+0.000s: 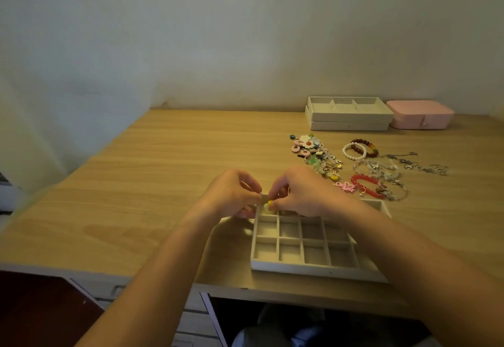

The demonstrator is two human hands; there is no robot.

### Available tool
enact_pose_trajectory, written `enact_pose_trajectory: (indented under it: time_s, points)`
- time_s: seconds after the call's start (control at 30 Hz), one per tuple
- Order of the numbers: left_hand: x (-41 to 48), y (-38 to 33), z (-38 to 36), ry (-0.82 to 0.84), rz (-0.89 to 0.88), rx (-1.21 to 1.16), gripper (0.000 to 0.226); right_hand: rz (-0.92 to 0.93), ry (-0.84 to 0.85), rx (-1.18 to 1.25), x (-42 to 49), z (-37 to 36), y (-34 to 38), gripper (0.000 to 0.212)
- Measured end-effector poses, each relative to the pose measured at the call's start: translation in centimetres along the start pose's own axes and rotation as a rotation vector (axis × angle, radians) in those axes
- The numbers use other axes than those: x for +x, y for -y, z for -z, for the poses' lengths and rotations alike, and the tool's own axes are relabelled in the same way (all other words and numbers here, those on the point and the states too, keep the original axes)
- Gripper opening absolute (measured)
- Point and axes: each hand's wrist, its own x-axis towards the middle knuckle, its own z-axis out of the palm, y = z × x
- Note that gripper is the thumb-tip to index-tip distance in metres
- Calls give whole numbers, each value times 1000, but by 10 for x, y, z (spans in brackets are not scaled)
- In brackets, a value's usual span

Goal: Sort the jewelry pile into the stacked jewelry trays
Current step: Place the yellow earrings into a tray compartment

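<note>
Small yellow-white charm (269, 203) pinched by left hand (234, 191) and right hand (297, 193) over white gridded tray (316, 269), far-left cell. Visible cells seen bare; mixed jewelry pile (321, 157) judged mostly unsorted.

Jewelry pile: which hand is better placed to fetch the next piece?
Probably the right hand: the jewelry pile lies on its side, just beyond it; the left hand must cross over.

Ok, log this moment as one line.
left hand: pinches yellow piece | right hand: pinches same piece | place: over far-left corner of grid tray | jewelry pile: on table, beyond tray
</note>
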Motion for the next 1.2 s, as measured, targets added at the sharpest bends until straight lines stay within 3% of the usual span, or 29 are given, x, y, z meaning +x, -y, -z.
enact_pose_trajectory:
  time_s: [0.2, 0.43, 0.63, 0.87, 1.0, 1.2]
  points:
    - [-2, -6, -4, -181, -177, 485, 9, -47, -35, -87, 1, -5, 11, 10]
    - [-3, -9, -12, -139, -188, 646, 12, -135, -150, -186, -2, -15, 20, 8]
    - [-3, -9, -12, -139, -221, 648, 15, -135, -132, -92, -7, -2, 10, 9]
    - [5, -10, -2, -173, -189, 468, 9, -342, -400, 92, -7, 45, -76, 17]
    - [12, -12, -9, -74, -144, 412, 18, -432, -264, 58, -5, 43, -108, 28]
    - [22, -11, -17, -56, -129, 339, 15, -333, -251, 73, -1, 41, -112, 29]
